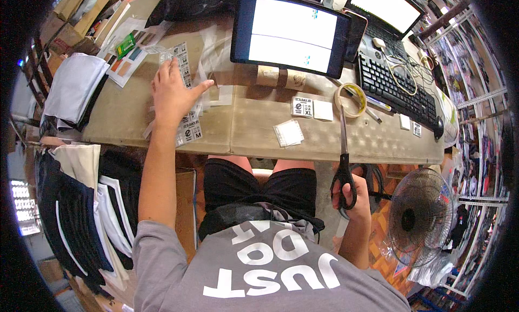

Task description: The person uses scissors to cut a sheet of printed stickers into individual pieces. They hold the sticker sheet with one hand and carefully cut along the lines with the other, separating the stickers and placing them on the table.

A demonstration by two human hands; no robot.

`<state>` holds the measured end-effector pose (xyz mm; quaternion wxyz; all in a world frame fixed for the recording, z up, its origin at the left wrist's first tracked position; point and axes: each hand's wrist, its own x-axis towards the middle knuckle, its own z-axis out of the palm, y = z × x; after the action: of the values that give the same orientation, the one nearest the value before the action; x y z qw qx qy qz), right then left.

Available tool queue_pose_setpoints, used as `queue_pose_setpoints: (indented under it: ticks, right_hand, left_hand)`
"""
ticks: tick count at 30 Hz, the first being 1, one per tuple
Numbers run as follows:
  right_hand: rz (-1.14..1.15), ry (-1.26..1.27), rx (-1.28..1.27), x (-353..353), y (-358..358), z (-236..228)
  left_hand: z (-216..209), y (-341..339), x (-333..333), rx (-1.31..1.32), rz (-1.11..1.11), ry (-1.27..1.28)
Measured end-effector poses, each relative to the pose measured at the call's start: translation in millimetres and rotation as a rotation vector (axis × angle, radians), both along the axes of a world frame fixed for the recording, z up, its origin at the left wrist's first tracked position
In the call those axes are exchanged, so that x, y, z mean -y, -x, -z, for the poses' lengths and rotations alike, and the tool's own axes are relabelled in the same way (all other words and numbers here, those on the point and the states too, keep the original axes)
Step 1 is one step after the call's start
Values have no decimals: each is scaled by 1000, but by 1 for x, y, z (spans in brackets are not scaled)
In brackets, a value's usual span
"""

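My left hand (174,95) reaches over the left part of the table, thumb out and fingers apart. Under and beside it lie clear and white strips of printed labels (188,129), partly hidden by the hand and wrist. I cannot tell whether the fingertips press on them. In my right hand (358,199), in front of the table's near edge, is a pair of scissors (344,163) with black handles. My fingers are through the handle loops, and the blades point away from me over the table. Small stacks of cut labels (288,133) lie left of the blades.
A tablet (289,33) stands on cardboard rolls (267,75). Right of it are a tape roll (350,100), pens, a black keyboard (397,85) and a laptop (386,9). Folded cloth (75,87) lies at the left, garments (70,214) below. A fan (416,217) stands at the right.
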<state>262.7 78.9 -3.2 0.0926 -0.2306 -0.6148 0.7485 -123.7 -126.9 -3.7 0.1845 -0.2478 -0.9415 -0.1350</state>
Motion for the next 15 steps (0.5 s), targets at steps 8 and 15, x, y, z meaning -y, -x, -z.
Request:
queue_pose_setpoints:
  ticks: [8,15]
  right_hand:
    - [-58,39,5,12,11,-13]
    - [-105,104,34,12,9,2]
  left_hand:
    - [-11,5,-3,-99,39,-35]
    - [-86,-43,21,211,470,-682]
